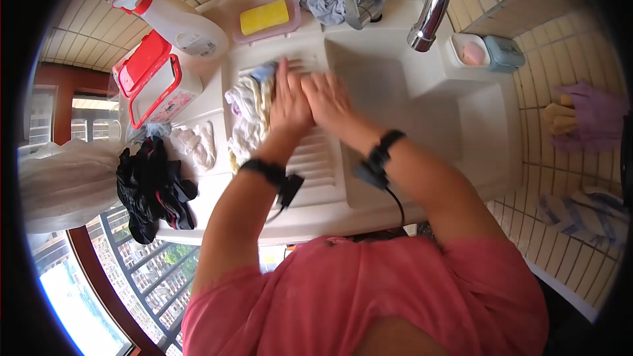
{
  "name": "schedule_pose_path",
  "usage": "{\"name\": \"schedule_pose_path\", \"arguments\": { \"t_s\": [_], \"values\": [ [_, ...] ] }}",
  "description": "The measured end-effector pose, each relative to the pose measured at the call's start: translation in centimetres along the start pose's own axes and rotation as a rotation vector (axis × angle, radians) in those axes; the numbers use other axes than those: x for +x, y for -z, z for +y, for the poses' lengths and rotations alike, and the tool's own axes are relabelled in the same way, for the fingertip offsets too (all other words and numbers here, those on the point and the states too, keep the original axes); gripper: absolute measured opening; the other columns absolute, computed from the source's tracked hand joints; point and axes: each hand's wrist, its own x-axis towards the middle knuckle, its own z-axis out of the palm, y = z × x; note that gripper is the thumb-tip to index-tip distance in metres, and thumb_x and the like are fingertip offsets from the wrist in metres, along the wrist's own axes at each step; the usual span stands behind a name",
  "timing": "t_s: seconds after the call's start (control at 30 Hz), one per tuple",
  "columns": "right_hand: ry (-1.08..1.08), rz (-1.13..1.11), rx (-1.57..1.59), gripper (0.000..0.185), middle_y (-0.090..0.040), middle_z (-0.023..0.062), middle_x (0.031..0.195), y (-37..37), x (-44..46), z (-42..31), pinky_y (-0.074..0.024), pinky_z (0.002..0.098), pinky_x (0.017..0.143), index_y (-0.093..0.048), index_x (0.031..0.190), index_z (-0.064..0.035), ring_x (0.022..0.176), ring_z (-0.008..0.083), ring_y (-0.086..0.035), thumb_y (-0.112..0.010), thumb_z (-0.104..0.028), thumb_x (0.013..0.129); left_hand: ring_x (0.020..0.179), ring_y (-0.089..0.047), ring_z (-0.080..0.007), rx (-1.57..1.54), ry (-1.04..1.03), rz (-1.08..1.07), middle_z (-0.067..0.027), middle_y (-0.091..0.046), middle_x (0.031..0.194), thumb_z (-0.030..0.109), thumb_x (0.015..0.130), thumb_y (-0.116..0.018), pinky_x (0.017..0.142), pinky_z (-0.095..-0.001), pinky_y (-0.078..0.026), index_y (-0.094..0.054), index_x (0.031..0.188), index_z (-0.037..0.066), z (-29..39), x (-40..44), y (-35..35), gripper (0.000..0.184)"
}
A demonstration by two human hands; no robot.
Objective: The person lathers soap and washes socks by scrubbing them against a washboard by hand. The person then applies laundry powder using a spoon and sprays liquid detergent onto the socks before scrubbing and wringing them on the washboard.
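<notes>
Left hand (291,107) and right hand (328,97) pressed together, upper center, grip unclear; hard push could slide cloth (248,118) off ridges (316,161).

A white sink unit (484,125) carries cloths (246,118), bottle (191,36), tub (181,95), soap dishes (290,25).

White cloth (247,115) – bunched – on ribbed washboard (318,165)

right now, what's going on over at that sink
A person has the left hand and right hand together over the ribbed board of a white sink, beside a bunched, pale cloth. Whether they grip it is unclear. Dark clothing lies at the sink's left edge, and a grey cloth sits near the taps. A yellow block rests in a dish.
</notes>
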Motion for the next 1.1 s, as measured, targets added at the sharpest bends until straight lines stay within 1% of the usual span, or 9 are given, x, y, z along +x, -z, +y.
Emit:
{"name": "schedule_pose_path", "arguments": {
  "t_s": [0.07, 0.13, 0.27, 0.53, 0.67, 0.73, 0.83, 0.93, 1.1],
  "values": [
    [-0.014, -0.014, -0.028, 0.012, -0.058, 0.0097, 0.096, -0.4, 1.7, 0.8, -0.0467, 0.0437, 0.084, -0.057, 0.096, -0.0084, 0.096, 0.0303, -0.056, -0.056, -0.013, 0.085, 0.143, -0.034, -0.0418, 0.079, 0.074, 0.047, -0.0236, -0.021, 0.162, 0.018, 0.093, -0.056, 0.108, -0.0436, -0.045, -0.045, 0.128, 0.000, -0.4, 2.9, -0.3, 0.041],
    [-0.021, -0.025, -0.055, 0.011, -0.058, 0.0093, 0.096, 0.2, 0.6, 0.0, -0.0465, 0.0436, 0.085, -0.056, 0.096, -0.0085, 0.097, 0.0300, -0.056, -0.056, -0.013, 0.085, 0.141, -0.037, -0.0434, 0.003, 0.112, -0.043, -0.0237, -0.024, 0.161, 0.018, 0.092, -0.057, 0.113, -0.0457, -0.040, -0.047, 0.127, 0.000, -0.2, 1.3, -0.2, 0.040],
    [0.235, -0.086, 0.109, 0.013, -0.058, 0.0097, 0.096, 2.6, -7.3, -3.3, -0.0471, 0.0452, 0.083, -0.057, 0.097, -0.0076, 0.092, 0.0301, -0.058, -0.057, -0.012, 0.085, 0.142, -0.038, -0.0431, 0.022, -0.174, 0.024, -0.0279, -0.031, 0.157, 0.022, 0.096, -0.053, 0.118, -0.0542, -0.027, -0.050, 0.123, -0.001, -0.5, -10.0, 0.8, 0.035],
    [0.069, -0.095, -0.034, 0.015, -0.061, 0.0100, 0.100, -1.5, 2.0, -2.2, -0.0479, 0.0439, 0.085, -0.060, 0.101, -0.0065, 0.097, 0.0310, -0.057, -0.056, -0.009, 0.086, 0.139, -0.038, -0.0433, -0.018, -0.072, 0.042, -0.0269, -0.031, 0.156, 0.015, 0.087, -0.065, 0.114, -0.0477, -0.034, -0.048, 0.137, 0.006, -4.0, 0.7, 0.9, 0.054],
    [0.051, -0.114, 0.135, 0.016, -0.062, 0.0094, 0.097, -0.2, -0.1, -2.1, -0.0495, 0.0423, 0.086, -0.063, 0.099, -0.0074, 0.095, 0.0312, -0.058, -0.058, -0.005, 0.085, 0.134, -0.045, -0.0426, -0.285, -0.029, -0.066, -0.0259, -0.037, 0.152, 0.011, 0.083, -0.067, 0.109, -0.0470, -0.039, -0.051, 0.135, 0.011, -2.1, -5.1, 7.5, 0.054],
    [0.090, -0.185, 0.161, 0.019, -0.062, 0.0095, 0.095, 0.6, -1.2, -2.6, -0.0506, 0.0419, 0.086, -0.066, 0.098, -0.0079, 0.094, 0.0317, -0.058, -0.059, 0.000, 0.082, 0.121, -0.053, -0.0421, 0.289, -0.103, 0.266, -0.0216, -0.051, 0.140, 0.009, 0.083, -0.066, 0.102, -0.0455, -0.045, -0.054, 0.134, 0.016, -3.6, -7.8, 10.1, 0.052],
    [0.105, -0.181, 0.223, 0.022, -0.062, 0.0094, 0.096, 0.0, -1.5, -4.7, -0.0509, 0.0424, 0.084, -0.066, 0.098, -0.0084, 0.093, 0.0319, -0.058, -0.059, 0.003, 0.080, 0.109, -0.057, -0.0417, 0.213, 0.043, 0.000, -0.0187, -0.060, 0.122, 0.006, 0.082, -0.064, 0.095, -0.0466, -0.047, -0.058, 0.129, 0.017, -8.7, -8.9, 9.4, 0.049],
    [0.151, -0.186, 0.300, 0.026, -0.062, 0.0095, 0.092, -0.5, -1.6, -7.8, -0.0509, 0.0412, 0.083, -0.066, 0.094, -0.0072, 0.090, 0.0328, -0.059, -0.056, 0.009, 0.076, 0.103, -0.057, -0.0408, 0.177, 0.020, 0.237, -0.0181, -0.062, 0.112, 0.004, 0.080, -0.063, 0.091, -0.0488, -0.047, -0.059, 0.128, 0.013, -10.4, -5.3, 8.7, 0.049],
    [0.345, -0.233, 0.502, 0.010, -0.062, 0.0090, 0.085, -1.7, -4.3, -10.5, -0.0476, 0.0401, 0.082, -0.067, 0.077, -0.0081, 0.088, 0.0313, -0.059, -0.059, -0.004, 0.079, 0.129, -0.047, -0.0451, -0.254, -0.189, 0.323, -0.0248, -0.052, 0.137, 0.007, 0.087, -0.058, 0.108, -0.0498, -0.040, -0.053, 0.138, 0.005, -5.9, -8.3, 7.7, 0.051]
  ]
}}
